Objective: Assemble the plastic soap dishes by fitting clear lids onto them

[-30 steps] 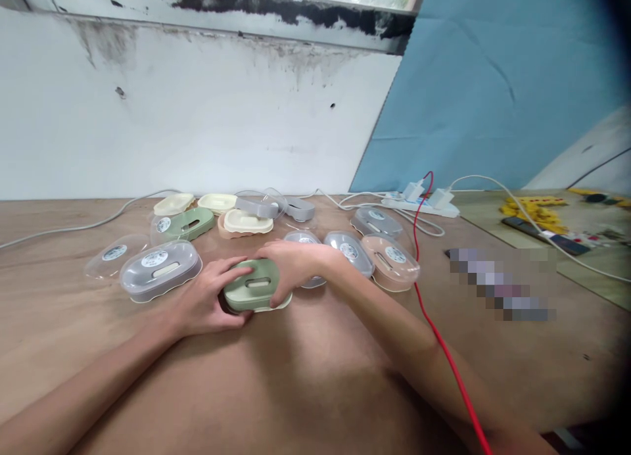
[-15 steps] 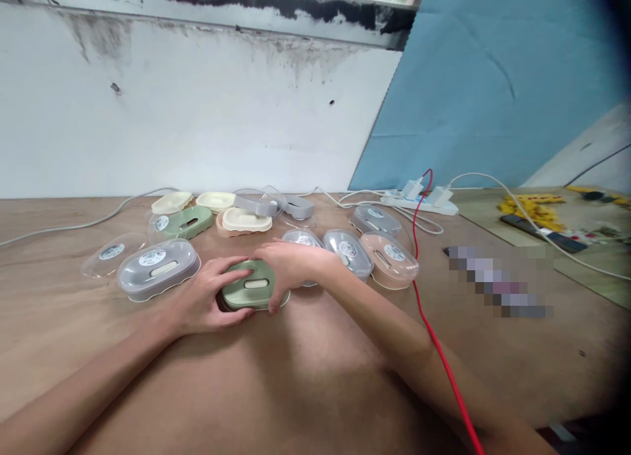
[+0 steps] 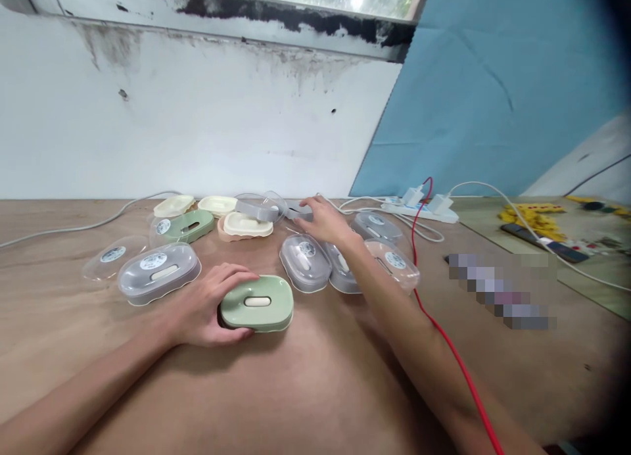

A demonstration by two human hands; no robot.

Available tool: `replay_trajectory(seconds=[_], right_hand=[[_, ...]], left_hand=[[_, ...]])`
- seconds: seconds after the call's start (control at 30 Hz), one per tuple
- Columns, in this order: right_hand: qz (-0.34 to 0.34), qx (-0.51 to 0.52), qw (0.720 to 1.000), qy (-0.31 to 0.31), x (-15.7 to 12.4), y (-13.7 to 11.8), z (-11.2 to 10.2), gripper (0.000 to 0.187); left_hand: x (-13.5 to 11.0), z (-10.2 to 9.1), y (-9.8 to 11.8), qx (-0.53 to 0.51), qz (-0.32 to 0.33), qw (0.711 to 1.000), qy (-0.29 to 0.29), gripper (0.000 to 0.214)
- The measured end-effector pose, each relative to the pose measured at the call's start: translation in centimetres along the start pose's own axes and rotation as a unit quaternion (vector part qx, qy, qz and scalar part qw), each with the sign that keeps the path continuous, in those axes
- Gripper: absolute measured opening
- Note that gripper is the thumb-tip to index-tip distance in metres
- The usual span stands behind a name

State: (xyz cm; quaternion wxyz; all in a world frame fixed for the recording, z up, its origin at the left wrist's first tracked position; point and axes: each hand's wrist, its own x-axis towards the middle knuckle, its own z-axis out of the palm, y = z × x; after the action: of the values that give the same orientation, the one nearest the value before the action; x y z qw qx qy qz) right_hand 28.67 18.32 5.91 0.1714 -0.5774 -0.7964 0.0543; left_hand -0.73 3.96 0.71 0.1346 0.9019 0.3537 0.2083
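A light-green oval soap box (image 3: pixel 269 302) with a cream-filled slot in its top lies on the table in front of me. My left hand (image 3: pixel 217 307) grips its left end, thumb at the near side and fingers over the far side. My right hand (image 3: pixel 323 219) reaches to the back, thumb and fingers apart around the right end of a grey oval frame (image 3: pixel 294 209); contact is unclear. Near that hand are a grey box with a clear lid (image 3: pixel 305 264), a second grey lidded box (image 3: pixel 341 271) and a pink lidded box (image 3: pixel 389 265).
At the left are a grey lidded box (image 3: pixel 158 274), a loose clear lid (image 3: pixel 114 256) and a green frame (image 3: pixel 190 226). Cream trays (image 3: pixel 248 225) lie behind. A red cable (image 3: pixel 456 356) crosses my right forearm's side, running from a power strip (image 3: pixel 419 208). A pixelated object lies right.
My right hand has let go of the green soap box and moved back and right to the grey frame. My left hand stays on the green box.
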Motion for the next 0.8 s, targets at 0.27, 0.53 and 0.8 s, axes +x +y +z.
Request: replay_trajectory(seconds=[0.27, 0.53, 0.8], right_hand=[[0.022, -0.023, 0.999, -0.044, 0.3, 0.7, 1.2, 0.058], [-0.014, -0.032, 0.999, -0.034, 0.9, -4.3, 3.1, 0.047], [0.008, -0.002, 0.998, -0.064, 1.3, -4.3, 4.4, 0.054]], left_hand=[[0.0, 0.4, -0.1, -0.008, -0.005, 1.0, 0.025, 0.079], [-0.1, 0.7, -0.1, -0.018, -0.003, 0.999, 0.035, 0.078], [-0.1, 0.8, -0.4, -0.014, 0.003, 0.999, 0.038, 0.078]])
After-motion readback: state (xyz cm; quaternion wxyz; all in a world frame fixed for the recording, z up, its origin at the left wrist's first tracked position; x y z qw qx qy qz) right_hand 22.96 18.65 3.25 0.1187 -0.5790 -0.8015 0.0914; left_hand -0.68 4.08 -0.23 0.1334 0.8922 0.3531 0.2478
